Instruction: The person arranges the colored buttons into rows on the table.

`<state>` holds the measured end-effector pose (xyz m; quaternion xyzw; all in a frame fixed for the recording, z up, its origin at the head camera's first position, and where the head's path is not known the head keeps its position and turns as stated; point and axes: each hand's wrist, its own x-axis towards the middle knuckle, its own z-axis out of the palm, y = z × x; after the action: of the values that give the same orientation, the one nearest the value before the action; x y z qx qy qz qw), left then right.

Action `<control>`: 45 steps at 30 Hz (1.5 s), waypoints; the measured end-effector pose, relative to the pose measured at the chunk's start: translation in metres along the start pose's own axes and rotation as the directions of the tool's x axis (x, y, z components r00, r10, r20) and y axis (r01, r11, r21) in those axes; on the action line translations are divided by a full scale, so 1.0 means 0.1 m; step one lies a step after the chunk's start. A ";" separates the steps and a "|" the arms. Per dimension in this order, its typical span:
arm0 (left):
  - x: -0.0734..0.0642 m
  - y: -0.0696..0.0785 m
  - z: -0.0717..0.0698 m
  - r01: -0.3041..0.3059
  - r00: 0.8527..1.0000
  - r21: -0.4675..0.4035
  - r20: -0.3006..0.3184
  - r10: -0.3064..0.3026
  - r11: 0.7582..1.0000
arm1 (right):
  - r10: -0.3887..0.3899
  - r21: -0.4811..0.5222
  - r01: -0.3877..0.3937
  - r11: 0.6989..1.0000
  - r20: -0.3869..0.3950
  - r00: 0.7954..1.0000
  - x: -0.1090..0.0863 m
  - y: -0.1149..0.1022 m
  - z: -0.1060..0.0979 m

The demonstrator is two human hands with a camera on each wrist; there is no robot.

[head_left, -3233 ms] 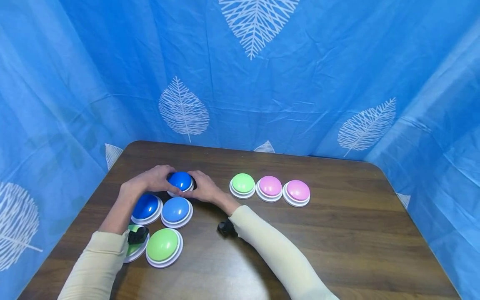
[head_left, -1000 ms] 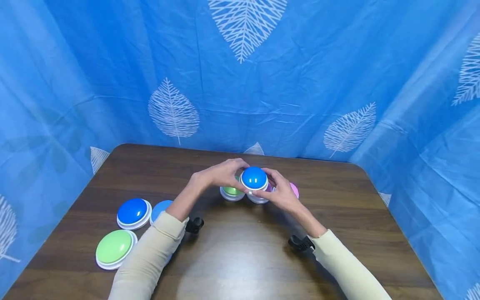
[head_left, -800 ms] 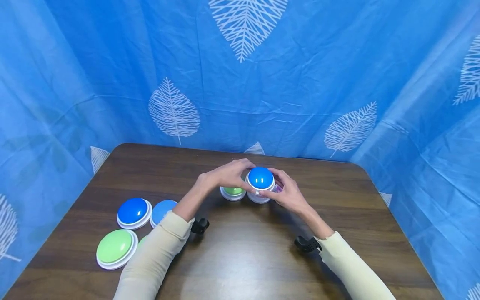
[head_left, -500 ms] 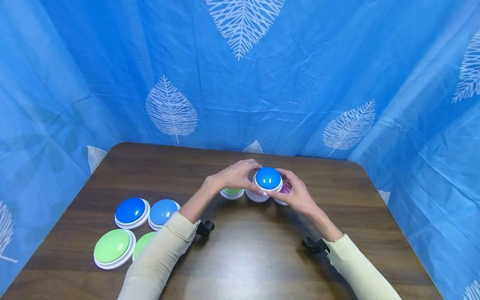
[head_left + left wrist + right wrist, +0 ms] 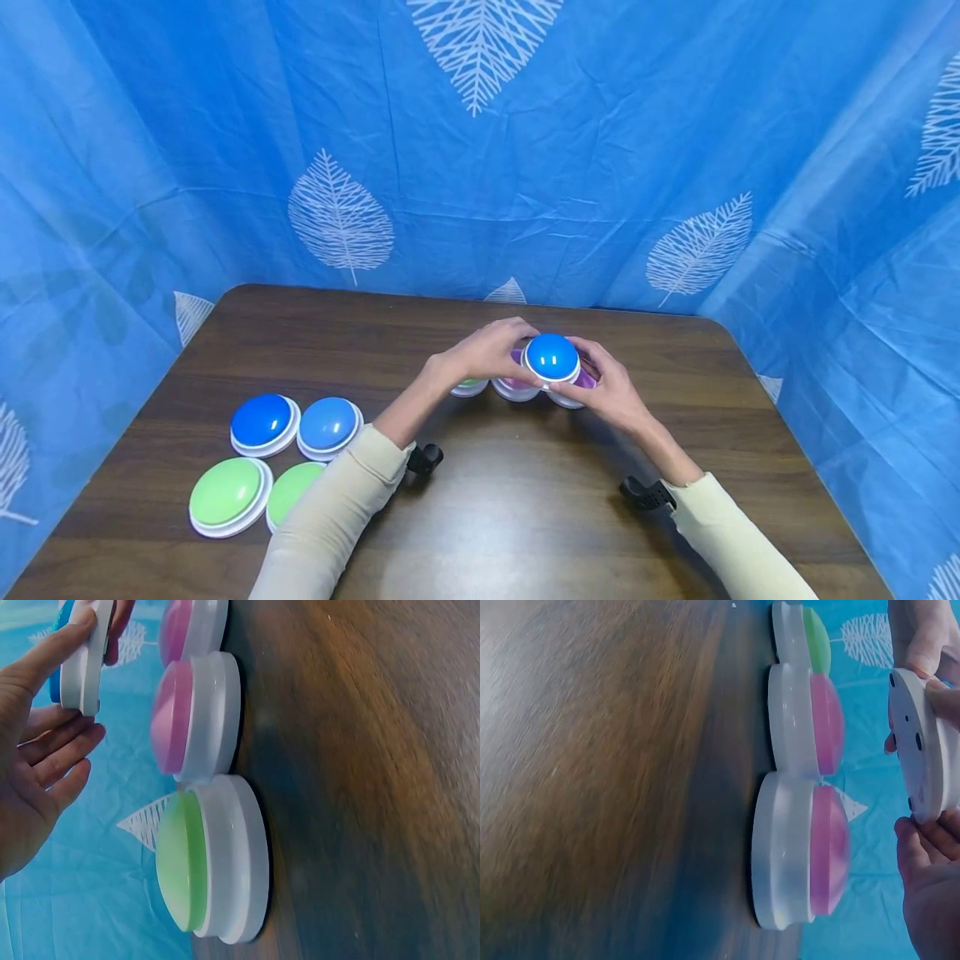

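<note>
A person's left hand [image 5: 491, 350] and right hand [image 5: 611, 387] hold a blue dome push button [image 5: 552, 356] between them, raised off the wooden bench [image 5: 480, 483]; each grip pinches its white base between thumb and fingers. Small dark spots show on its underside.

Below it, toward the far edge, three buttons stand in a close row: a light green button [image 5: 180, 862] at left, a middle pink button [image 5: 172, 720] and a right pink button [image 5: 831, 851]. From the head, the hands and the raised button partly cover this row.

Well apart at left lie four more: a dark blue button [image 5: 260, 421] and a lighter blue button [image 5: 326, 423] farther off, with a left green button [image 5: 225, 493] and a right green button [image 5: 292, 490] nearer. The cream left sleeve [image 5: 330, 517] blocks part of the right green one. Behind the bench hangs a blue curtain [image 5: 480, 183] with white leaf prints.
</note>
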<state>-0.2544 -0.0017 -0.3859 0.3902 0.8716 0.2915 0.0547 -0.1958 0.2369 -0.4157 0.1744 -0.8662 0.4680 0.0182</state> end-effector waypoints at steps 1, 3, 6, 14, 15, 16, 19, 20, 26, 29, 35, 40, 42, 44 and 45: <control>0.01 0.01 0.01 0.001 1.000 -0.001 -0.002 -0.001 1.000 | 0.006 0.004 -0.006 1.000 0.000 1.000 -0.01 0.00 -0.01; 0.03 0.03 0.02 0.005 1.000 0.002 0.000 -0.005 1.000 | 0.016 0.011 -0.016 1.000 0.003 1.000 -0.03 0.01 -0.04; 0.07 0.08 0.04 0.023 1.000 0.008 0.003 -0.023 1.000 | 0.030 0.030 -0.030 0.999 0.004 1.000 -0.06 0.03 -0.09; 0.19 0.20 0.12 0.057 0.998 0.063 0.008 -0.058 0.996 | 0.045 0.008 -0.045 0.999 0.010 0.999 -0.11 0.08 -0.21; 0.21 0.22 0.13 0.056 0.998 0.069 0.010 -0.057 0.996 | 0.047 -0.003 -0.047 0.999 0.008 0.999 -0.11 0.10 -0.23; 0.23 0.24 0.15 0.056 0.998 0.074 0.013 -0.057 0.996 | 0.051 -0.015 -0.051 0.999 0.006 0.999 -0.12 0.11 -0.25; 0.29 0.29 0.20 0.060 0.998 0.094 0.023 -0.062 0.994 | 0.052 -0.053 -0.052 0.997 0.000 0.999 -0.16 0.17 -0.31; 0.31 0.30 0.22 0.061 0.998 0.101 0.027 -0.064 0.993 | 0.051 -0.064 -0.051 0.997 0.002 0.999 -0.17 0.18 -0.33; 0.42 0.38 0.34 0.057 0.997 0.143 0.041 -0.063 0.988 | 0.051 -0.136 -0.049 0.990 0.015 0.999 -0.24 0.27 -0.45; 0.47 0.42 0.39 0.048 0.998 0.162 0.034 -0.054 0.986 | 0.047 -0.168 -0.044 0.985 0.014 0.999 -0.27 0.28 -0.51; 0.59 0.51 0.50 0.044 0.998 0.211 0.031 -0.052 0.977 | 0.048 -0.237 -0.046 0.970 0.001 0.999 -0.31 0.31 -0.61; 0.70 0.58 0.58 0.050 0.996 0.238 0.054 -0.065 0.970 | 0.047 -0.292 -0.046 0.955 -0.006 0.999 -0.36 0.36 -0.69; 0.74 0.62 0.61 0.051 0.995 0.246 0.066 -0.069 0.968 | 0.059 -0.308 -0.058 0.950 -0.007 0.998 -0.38 0.37 -0.74; 0.77 0.64 0.63 0.052 0.994 0.263 0.077 -0.075 0.963 | 0.068 -0.316 -0.066 0.946 -0.006 0.998 -0.40 0.38 -0.77; 0.79 0.65 0.63 0.053 0.993 0.272 0.083 -0.078 0.961 | 0.069 -0.321 -0.066 0.945 -0.003 0.998 -0.40 0.38 -0.78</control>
<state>-0.2457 0.1181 -0.3919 0.3781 0.9122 0.1496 0.0513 -0.1805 0.3316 -0.4104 0.1413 -0.9362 0.3206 0.0267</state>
